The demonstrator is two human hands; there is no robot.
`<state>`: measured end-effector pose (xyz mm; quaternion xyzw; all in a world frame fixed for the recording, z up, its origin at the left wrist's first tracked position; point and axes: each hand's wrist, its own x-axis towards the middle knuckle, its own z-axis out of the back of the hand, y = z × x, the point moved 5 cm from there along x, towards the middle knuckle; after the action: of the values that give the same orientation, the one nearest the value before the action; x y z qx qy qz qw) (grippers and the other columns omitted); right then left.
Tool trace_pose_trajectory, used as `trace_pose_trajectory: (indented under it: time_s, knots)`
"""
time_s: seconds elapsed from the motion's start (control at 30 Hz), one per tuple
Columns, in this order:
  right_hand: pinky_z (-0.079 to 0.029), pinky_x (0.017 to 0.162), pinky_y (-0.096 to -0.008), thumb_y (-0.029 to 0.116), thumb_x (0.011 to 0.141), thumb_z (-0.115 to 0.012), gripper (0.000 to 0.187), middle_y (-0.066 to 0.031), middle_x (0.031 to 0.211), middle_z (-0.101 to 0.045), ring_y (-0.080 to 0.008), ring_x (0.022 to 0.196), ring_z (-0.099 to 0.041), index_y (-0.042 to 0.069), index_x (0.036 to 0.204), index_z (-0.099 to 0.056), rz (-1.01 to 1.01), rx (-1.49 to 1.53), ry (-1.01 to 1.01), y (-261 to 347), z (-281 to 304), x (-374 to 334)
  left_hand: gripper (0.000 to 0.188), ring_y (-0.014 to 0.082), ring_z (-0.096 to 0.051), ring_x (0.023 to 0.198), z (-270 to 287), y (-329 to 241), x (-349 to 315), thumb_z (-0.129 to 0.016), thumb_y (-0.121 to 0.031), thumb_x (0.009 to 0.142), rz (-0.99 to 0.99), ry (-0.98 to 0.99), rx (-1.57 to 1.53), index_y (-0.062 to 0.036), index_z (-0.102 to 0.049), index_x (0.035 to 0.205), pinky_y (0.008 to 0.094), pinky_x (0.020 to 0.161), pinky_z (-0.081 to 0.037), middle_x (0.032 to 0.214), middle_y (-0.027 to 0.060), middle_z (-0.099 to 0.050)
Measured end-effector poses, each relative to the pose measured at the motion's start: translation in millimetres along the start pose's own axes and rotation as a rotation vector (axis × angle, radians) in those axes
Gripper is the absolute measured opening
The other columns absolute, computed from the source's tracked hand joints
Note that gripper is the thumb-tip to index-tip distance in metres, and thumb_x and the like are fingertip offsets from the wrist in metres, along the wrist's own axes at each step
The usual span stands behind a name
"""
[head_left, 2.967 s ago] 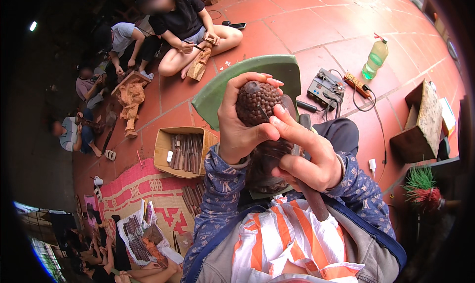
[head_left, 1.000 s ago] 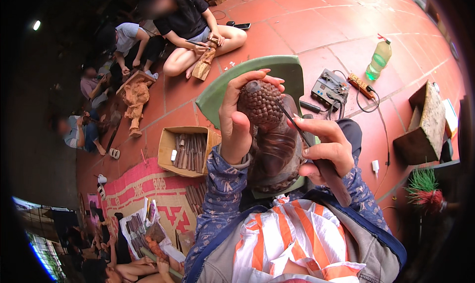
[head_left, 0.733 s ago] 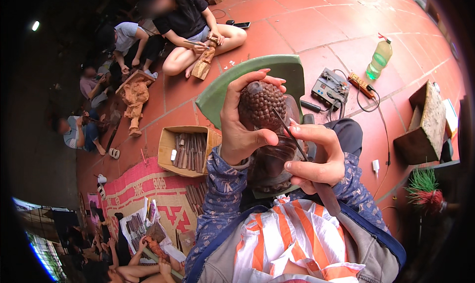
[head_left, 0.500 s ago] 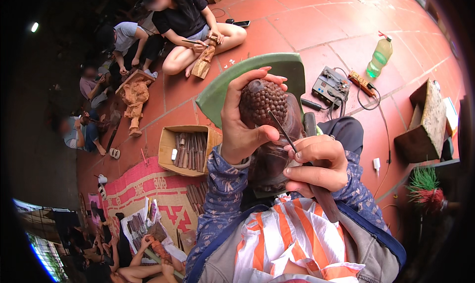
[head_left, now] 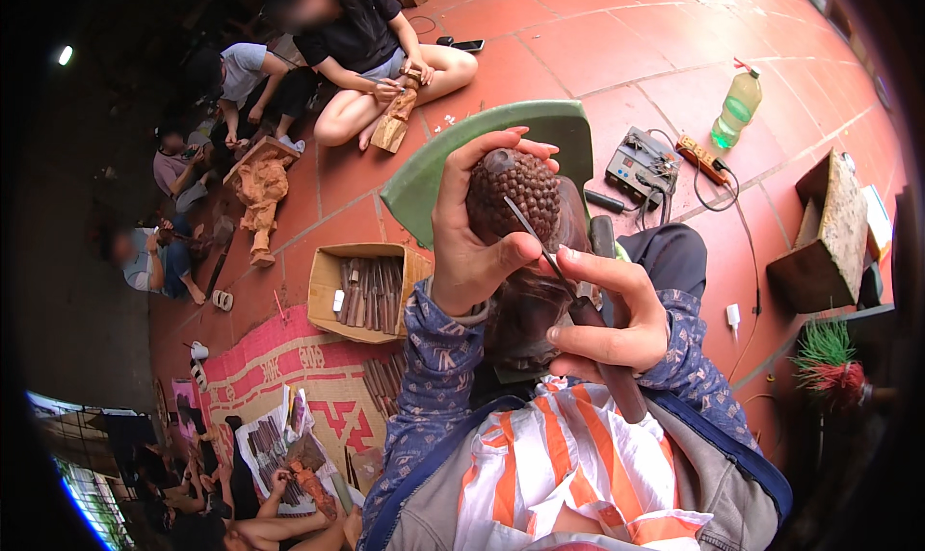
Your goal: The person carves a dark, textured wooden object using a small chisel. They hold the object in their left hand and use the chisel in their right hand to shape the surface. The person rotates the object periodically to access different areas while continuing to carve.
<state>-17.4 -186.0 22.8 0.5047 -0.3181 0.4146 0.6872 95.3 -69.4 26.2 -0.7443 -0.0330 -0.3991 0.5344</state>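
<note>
A dark brown wooden statue (head_left: 521, 193), its head carved with rows of small round curls, stands against my lap. My left hand (head_left: 462, 248) is wrapped round the side of that head, fingers over the far side and thumb toward the near side. Between the fingers of my right hand (head_left: 617, 310) is a carving chisel (head_left: 623, 389) with a thin metal shaft and a wooden handle. Its tip lies over the curls, and the shaft passes by my left thumb. A dark cloth-covered knee is to the right.
Behind the statue is a green plastic chair back (head_left: 487, 122). A cardboard box (head_left: 323, 286) of chisels stands left, by a patterned mat (head_left: 279, 358). Right are an electric control box (head_left: 641, 166), a power strip (head_left: 701, 156) and a bottle (head_left: 738, 108). Several people carve nearby.
The chisel's tip has moved up and left across the curls. My right index finger has straightened along the shaft, and the handle's end has swung slightly left. The left hand stays on the head.
</note>
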Motion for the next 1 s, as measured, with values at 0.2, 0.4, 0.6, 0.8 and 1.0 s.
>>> trace_pose_trajectory:
  time_s: [0.2, 0.4, 0.6, 0.8, 1.0]
  knots:
    - [-0.032, 0.103, -0.0575, 0.020, 0.071, -0.076, 0.037, -0.0380, 0.131, -0.040, -0.0504, 0.126, -0.040, 0.005, 0.103, -0.064, -0.022, -0.159, 0.146, 1.6, -6.1, 5.2, 0.093, 0.0250, -0.057, 0.105, -0.2, -2.2, -0.2, -0.076, -0.056, 0.065, 0.027, -0.019, 0.002, -0.0035, -0.036, 0.131, 0.0387, 0.088, -0.052, 0.116, 0.0206, -0.052]
    - [-0.026, 0.107, -0.0541, 0.012, 0.066, -0.078, 0.039, -0.0433, 0.136, -0.029, -0.0554, 0.129, -0.032, -0.001, 0.099, -0.063, 0.077, -0.119, 0.169, -8.6, -13.6, -5.2, 0.091, 0.0252, -0.056, 0.105, -0.4, 0.2, -0.3, -0.075, -0.055, 0.069, 0.015, 0.011, -0.002, -0.0036, -0.035, 0.132, 0.0383, 0.089, -0.052, 0.117, 0.0207, -0.051]
    - [-0.032, 0.103, -0.0582, 0.005, 0.065, -0.073, 0.034, -0.0427, 0.132, -0.034, -0.0534, 0.125, -0.039, -0.003, 0.095, -0.059, 0.076, -0.097, 0.125, -5.4, -13.4, -0.3, 0.090, 0.0252, -0.056, 0.106, 1.4, -2.5, -1.1, -0.076, -0.053, 0.070, 0.019, 0.018, -0.002, -0.0032, -0.034, 0.133, 0.0384, 0.089, -0.051, 0.118, 0.0208, -0.050]
    - [-0.032, 0.103, -0.0588, 0.005, 0.066, -0.073, 0.033, -0.0405, 0.134, -0.035, -0.0537, 0.125, -0.038, -0.002, 0.094, -0.059, 0.041, -0.139, 0.122, -7.2, -15.8, -2.4, 0.089, 0.0249, -0.055, 0.106, 1.1, -1.0, -1.3, -0.076, -0.052, 0.071, 0.016, 0.021, -0.002, -0.0030, -0.034, 0.133, 0.0381, 0.089, -0.051, 0.118, 0.0204, -0.050]
    - [-0.038, 0.100, -0.0567, 0.008, 0.063, -0.071, 0.030, -0.0390, 0.130, -0.041, -0.0516, 0.122, -0.044, 0.002, 0.091, -0.060, 0.090, -0.281, 0.112, -11.1, -20.3, -5.3, 0.080, 0.0199, -0.053, 0.108, -0.8, -3.9, -0.9, -0.076, -0.040, 0.076, 0.006, 0.051, -0.077, -0.0001, -0.035, 0.131, 0.0333, 0.095, -0.042, 0.119, 0.0173, -0.052]
